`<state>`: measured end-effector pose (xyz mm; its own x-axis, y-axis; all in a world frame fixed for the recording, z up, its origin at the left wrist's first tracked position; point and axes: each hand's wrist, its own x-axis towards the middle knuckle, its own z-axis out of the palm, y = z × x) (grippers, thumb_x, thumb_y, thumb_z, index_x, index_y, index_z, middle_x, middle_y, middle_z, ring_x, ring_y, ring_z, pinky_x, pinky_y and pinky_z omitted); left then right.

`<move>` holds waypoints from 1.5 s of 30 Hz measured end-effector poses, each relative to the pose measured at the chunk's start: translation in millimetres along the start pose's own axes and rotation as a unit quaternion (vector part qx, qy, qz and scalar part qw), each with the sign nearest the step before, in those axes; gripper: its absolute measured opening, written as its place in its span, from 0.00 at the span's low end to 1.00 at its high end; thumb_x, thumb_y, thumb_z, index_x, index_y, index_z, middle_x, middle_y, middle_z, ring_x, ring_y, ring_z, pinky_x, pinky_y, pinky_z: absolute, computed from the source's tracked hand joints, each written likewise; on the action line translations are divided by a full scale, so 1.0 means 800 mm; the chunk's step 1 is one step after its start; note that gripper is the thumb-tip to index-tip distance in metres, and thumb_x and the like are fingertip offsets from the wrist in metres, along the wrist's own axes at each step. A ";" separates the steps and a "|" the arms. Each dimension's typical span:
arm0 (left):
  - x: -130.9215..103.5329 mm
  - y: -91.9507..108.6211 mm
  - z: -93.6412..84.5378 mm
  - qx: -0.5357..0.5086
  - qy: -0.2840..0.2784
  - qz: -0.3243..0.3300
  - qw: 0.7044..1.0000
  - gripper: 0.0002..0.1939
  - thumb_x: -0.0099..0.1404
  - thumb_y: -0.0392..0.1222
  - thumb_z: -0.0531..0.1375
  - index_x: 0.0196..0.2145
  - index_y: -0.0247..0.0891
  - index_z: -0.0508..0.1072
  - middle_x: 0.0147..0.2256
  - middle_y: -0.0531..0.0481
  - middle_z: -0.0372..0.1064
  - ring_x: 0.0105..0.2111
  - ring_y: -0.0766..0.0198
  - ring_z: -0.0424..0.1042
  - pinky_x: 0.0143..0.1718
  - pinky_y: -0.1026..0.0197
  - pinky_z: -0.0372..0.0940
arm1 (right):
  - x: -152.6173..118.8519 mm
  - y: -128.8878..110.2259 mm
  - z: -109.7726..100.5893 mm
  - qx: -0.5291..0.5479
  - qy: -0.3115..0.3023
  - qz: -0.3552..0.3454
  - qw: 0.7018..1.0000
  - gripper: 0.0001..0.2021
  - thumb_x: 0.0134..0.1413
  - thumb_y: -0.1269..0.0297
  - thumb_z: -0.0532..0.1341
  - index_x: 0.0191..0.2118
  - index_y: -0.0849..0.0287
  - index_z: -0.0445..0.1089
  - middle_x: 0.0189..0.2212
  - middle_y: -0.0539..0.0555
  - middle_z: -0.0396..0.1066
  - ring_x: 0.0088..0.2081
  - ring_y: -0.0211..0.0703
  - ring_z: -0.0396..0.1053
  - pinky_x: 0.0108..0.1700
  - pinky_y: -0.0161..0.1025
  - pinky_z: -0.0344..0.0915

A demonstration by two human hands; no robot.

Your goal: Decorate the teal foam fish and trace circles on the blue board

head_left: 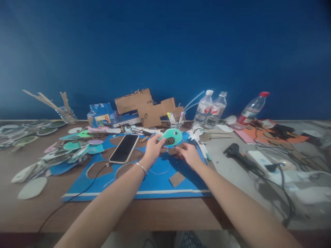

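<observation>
In my left hand [152, 150] I grip a green bird-shaped cutout [176, 134] by its left end, raised over a blue board [144, 195]. The cutout has a dark eye and a dark patterned wing. My right hand [189, 155] is just below and right of it, fingers pinched together. What those fingers hold is too unclear to name; a brown patch shows beside them. Lower on the board lies a small brown cardboard piece [177, 179]. A phone [124, 148] with a pale case rests left of my left hand, on the board, which has rounded cut-outs.
Coloured cutouts [72, 146] are heaped on the left. Cardboard [149, 112], a marker cup [176, 120] and water bottles [204, 107] stand at the back. A red-capped bottle [252, 109] leans at right. A black glue gun [236, 153] and tangled cables [284, 193] lie on the right.
</observation>
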<state>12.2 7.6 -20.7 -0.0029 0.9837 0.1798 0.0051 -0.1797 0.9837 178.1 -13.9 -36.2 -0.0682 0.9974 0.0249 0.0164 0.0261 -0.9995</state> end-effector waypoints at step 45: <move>-0.002 0.002 0.000 -0.052 -0.043 -0.051 0.996 0.17 0.50 0.50 0.64 0.32 0.34 0.71 0.30 0.50 0.70 0.28 0.65 0.70 0.30 0.63 0.67 | -0.003 -0.002 -0.004 0.036 0.018 -0.005 0.999 0.18 0.39 0.53 0.66 0.35 0.60 0.70 0.27 0.54 0.72 0.27 0.45 0.69 0.26 0.38 0.63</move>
<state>12.1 5.6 -19.8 0.0877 0.9927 0.0822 -0.0942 -0.0739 0.9928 181.6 -16.0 -34.8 -0.0316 0.9989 0.0345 -0.0558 0.0327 -0.9979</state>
